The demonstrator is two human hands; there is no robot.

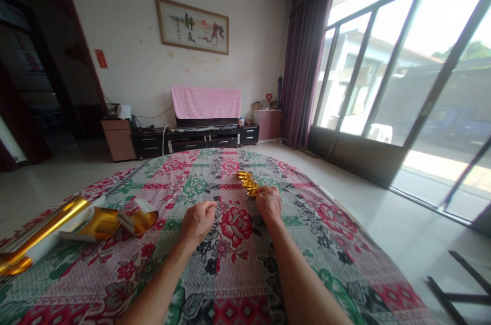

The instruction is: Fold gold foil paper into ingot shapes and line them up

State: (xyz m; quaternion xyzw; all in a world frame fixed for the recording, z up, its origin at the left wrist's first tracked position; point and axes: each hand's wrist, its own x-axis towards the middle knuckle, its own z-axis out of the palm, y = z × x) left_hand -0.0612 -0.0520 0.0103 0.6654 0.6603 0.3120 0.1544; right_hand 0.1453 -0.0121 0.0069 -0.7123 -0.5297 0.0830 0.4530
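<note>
A pleated strip of gold foil paper lies on the flowered cloth that covers the table. My right hand rests on the cloth with its fingertips pinched on the near end of that strip. To its left, my left hand lies on the cloth with its fingers curled in; nothing shows in it. The two hands are about a hand's width apart.
Rolls and curled sheets of gold foil paper lie at the table's left edge. Beyond the table are a tiled floor, a low dark TV stand with a pink cloth over the screen, and tall glass doors on the right.
</note>
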